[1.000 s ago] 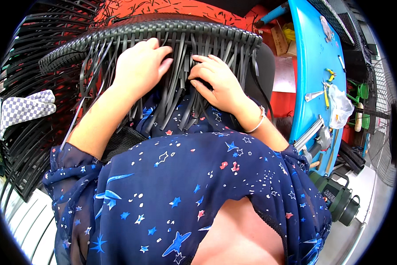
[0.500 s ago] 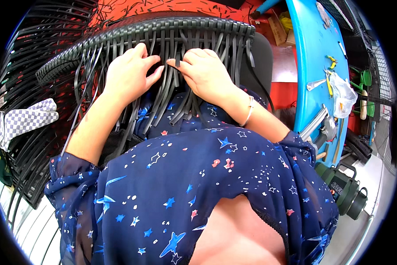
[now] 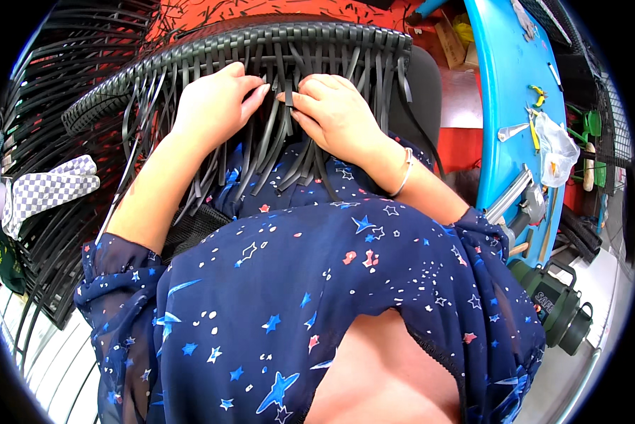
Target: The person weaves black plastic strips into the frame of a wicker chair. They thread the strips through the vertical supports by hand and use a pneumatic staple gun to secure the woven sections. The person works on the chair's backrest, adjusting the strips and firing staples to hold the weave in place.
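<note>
A dark curved piece of weaving (image 3: 211,44) lies across my lap, its braided rim at the far side and many loose flat black strips (image 3: 264,155) hanging toward me. My left hand (image 3: 217,102) is among the strips left of the middle, thumb and forefinger pinched near a strip at the fingertips. Just right of it, my right hand (image 3: 338,113) pinches a black strip between thumb and fingers. The two hands are a small gap apart, below the rim. My fingers partly hide the strip ends they touch.
A blue table (image 3: 501,92) on the right carries yellow-handled pliers (image 3: 538,97), a clear plastic bag (image 3: 557,152) and a metal stapler-like tool (image 3: 522,201). A green-black flask (image 3: 565,304) stands at lower right. Black rods fan out left beside a checkered cloth (image 3: 52,191). Strip scraps litter the red floor (image 3: 225,14).
My left hand has shifted slightly up and right, its fingers closing more at the tips. The right hand stays nearly in place with its strip, which now stands more upright.
</note>
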`<control>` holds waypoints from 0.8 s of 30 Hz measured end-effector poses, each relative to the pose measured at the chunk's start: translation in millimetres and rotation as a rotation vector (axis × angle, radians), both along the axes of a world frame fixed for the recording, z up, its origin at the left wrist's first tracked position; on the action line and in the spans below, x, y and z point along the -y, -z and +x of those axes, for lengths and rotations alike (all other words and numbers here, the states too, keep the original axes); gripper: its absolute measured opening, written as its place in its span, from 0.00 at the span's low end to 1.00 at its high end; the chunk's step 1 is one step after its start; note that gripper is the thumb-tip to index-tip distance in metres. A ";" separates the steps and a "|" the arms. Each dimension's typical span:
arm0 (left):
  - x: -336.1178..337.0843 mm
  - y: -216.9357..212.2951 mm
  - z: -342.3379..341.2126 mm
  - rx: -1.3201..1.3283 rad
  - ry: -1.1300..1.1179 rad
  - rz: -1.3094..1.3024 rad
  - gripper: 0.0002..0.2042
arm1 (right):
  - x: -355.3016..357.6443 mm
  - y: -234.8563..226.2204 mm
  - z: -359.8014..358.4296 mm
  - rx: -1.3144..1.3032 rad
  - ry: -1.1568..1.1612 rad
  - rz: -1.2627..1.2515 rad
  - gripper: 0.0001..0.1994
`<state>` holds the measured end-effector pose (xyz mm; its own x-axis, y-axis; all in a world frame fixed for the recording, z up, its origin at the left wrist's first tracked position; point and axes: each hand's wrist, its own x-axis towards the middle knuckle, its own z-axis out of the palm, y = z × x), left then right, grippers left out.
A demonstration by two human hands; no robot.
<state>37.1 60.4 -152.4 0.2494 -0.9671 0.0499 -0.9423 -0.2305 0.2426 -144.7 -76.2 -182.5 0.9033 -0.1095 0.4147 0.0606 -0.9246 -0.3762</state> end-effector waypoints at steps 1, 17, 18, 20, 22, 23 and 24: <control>0.3 0.4 -1.8 0.004 -0.021 0.016 0.14 | 1.0 0.7 0.9 0.003 -0.007 0.005 0.07; 2.6 -9.9 -10.9 -0.431 -0.094 -0.219 0.09 | 10.3 -8.1 -16.2 -0.005 -0.211 0.197 0.05; 5.9 -11.5 -11.2 -0.396 -0.075 -0.217 0.10 | 9.3 -9.5 -18.9 -0.015 -0.211 0.210 0.04; 10.8 2.9 -7.6 -0.312 -0.022 -0.200 0.11 | 8.3 -14.2 -21.5 -0.046 -0.220 0.213 0.04; 12.9 -2.5 -11.7 -0.210 -0.018 -0.046 0.13 | 9.1 -19.2 -24.9 -0.074 -0.232 0.221 0.04; 12.6 -0.4 -12.3 -0.110 0.020 -0.027 0.13 | 10.0 -21.8 -26.7 -0.086 -0.240 0.228 0.04; 12.0 -1.8 -12.7 -0.076 0.014 -0.016 0.13 | 10.8 -24.7 -28.6 -0.098 -0.248 0.235 0.03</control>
<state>24.4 48.4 -150.6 0.2396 -0.9697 0.0467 -0.9242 -0.2131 0.3170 -173.4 -87.0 -157.8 0.9486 0.0364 0.3142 0.2257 -0.7737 -0.5919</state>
